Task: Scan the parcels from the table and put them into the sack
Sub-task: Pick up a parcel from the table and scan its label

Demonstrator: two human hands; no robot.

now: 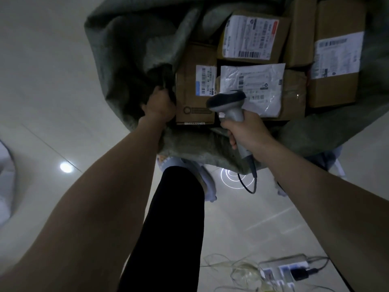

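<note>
Head view: the left hand [160, 106] grips the sack [130, 60] edge beside boxed parcels [250, 36], the right hand [246, 131] grips the scanner [228, 102].

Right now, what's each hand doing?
Left hand: closed, gripping the sack edge.
Right hand: closed round the scanner handle.

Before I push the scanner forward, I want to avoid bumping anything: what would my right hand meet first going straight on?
Probably the white plastic mailer: the scanner in the right hand already has its head over the mailer's near edge. Whether they touch is unclear.
</note>
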